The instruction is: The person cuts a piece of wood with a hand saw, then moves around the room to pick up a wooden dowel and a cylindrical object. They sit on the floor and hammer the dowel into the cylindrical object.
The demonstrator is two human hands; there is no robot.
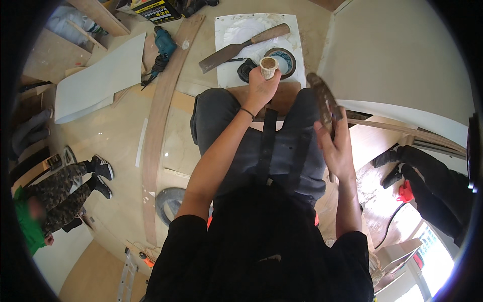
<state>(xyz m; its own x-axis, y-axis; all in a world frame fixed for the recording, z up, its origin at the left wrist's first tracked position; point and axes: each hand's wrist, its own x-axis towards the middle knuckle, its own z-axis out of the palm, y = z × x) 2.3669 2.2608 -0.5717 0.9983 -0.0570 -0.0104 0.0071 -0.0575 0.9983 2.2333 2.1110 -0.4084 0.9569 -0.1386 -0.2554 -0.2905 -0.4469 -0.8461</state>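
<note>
My left hand (263, 91) is wrapped round an upright handle (269, 63) bound in whitish material, with a brown end facing up. Whatever lies below that handle is hidden. My right hand (337, 146) grips a worn brown hammer (323, 98), raised beside my right knee and slightly blurred. Ahead of my left hand, on a white board (225, 30), lies a broad-bladed tool with a wooden handle (246, 47). A roll of tape (292, 61) and a black tape measure (245, 70) sit close to my left fist.
A blue-green power drill (164, 46) lies beside a long wooden plank (166, 100) on my left. Further left is a white sheet (100, 80). A person in camouflage trousers (65, 183) stands left, another in dark trousers (437, 186) right. A large pale panel (387, 55) stands ahead right.
</note>
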